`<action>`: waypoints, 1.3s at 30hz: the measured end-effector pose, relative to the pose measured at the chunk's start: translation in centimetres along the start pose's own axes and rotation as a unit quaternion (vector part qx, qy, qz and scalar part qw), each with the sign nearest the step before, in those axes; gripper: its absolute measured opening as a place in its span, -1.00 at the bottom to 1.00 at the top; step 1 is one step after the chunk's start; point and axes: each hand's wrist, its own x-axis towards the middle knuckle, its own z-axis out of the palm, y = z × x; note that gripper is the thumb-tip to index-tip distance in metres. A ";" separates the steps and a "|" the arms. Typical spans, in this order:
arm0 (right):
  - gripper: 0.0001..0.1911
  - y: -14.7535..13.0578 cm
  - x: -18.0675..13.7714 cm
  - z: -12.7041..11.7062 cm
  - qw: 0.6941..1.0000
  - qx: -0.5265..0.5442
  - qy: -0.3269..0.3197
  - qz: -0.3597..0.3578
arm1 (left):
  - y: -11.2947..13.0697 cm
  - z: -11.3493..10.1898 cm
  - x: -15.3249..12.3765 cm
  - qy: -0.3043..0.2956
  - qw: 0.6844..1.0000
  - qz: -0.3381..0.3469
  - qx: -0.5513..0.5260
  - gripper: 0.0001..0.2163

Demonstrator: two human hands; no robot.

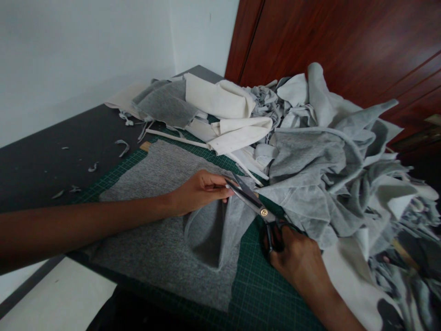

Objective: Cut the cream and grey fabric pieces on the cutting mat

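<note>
A flat piece of grey knit fabric (158, 179) lies on a green cutting mat (272, 294). My left hand (198, 191) reaches across it, fingers pinched on the fabric's raised, folded edge (220, 225). My right hand (298, 262) grips the black handles of a pair of scissors (255, 204). The blades are parted and point toward my left fingertips, at the edge of the fold.
A big heap of grey and white fabric offcuts (337, 170) fills the right side. Folded cream pieces (223, 103) lie at the back. Small scraps (122, 146) dot the dark table (44, 156). A white wall stands left, a dark wooden door behind.
</note>
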 end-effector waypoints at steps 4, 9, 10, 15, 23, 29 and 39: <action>-0.93 0.0 0.1 -0.1 1.000 0.005 0.007 -0.004 | 0.2 0.1 0.1 0.002 1.000 0.002 -0.012 -0.91; -0.89 -0.3 0.2 -0.3 1.000 0.008 0.016 0.004 | 0.3 0.0 0.0 0.003 1.000 -0.002 0.014 -0.88; -0.88 -0.3 0.2 -0.3 1.000 0.007 0.019 0.003 | 0.2 0.0 0.0 0.001 1.000 0.000 0.018 -0.87; -0.85 -0.1 0.2 -0.2 0.999 0.008 0.032 -0.011 | -0.2 -0.2 -0.1 -0.006 1.000 0.010 0.024 -0.85; -0.82 0.0 0.1 0.0 0.999 0.016 0.033 -0.010 | -0.1 -0.1 -0.1 -0.002 1.000 0.008 0.026 -0.81; -0.91 0.0 0.1 -0.1 1.000 0.000 -0.001 -0.003 | 0.0 0.1 -0.1 0.008 1.000 0.004 0.010 -0.90; -0.89 -0.3 0.2 -0.3 1.000 0.008 0.018 -0.003 | -0.1 0.0 0.0 0.001 1.000 0.013 -0.008 -0.91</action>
